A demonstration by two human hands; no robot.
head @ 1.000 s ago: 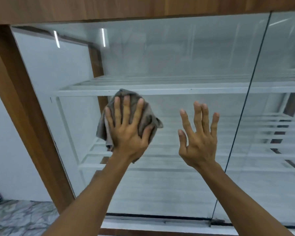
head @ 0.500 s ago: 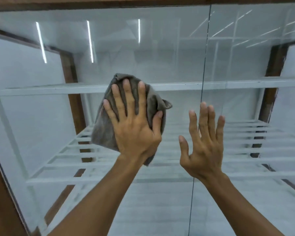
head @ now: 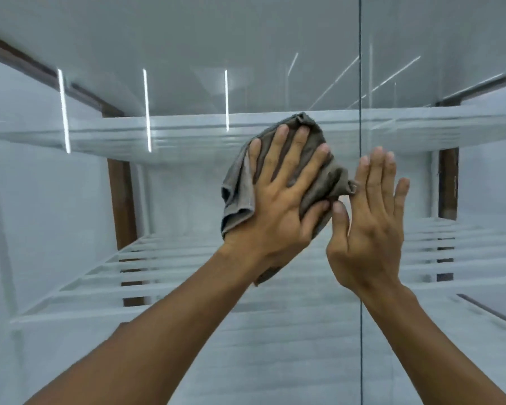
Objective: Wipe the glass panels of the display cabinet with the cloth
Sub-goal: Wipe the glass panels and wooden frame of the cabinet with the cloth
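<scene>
Two glass panels [head: 129, 361] are meeting at a dark seam [head: 360, 68]. The left grip [head: 278, 206], fingers spread flat, is pressing the grey cloth [head: 237, 197] onto the left panel just beside it. How much is already wiped is not showing. The right grip [head: 368, 226], open and empty, is crowding the cloth. White shelves [head: 187, 133] are standing behind.

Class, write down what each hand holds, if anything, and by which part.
Left hand presses the cloth to the glass panel, flat palm over its middle; right hand holds nothing.
</scene>
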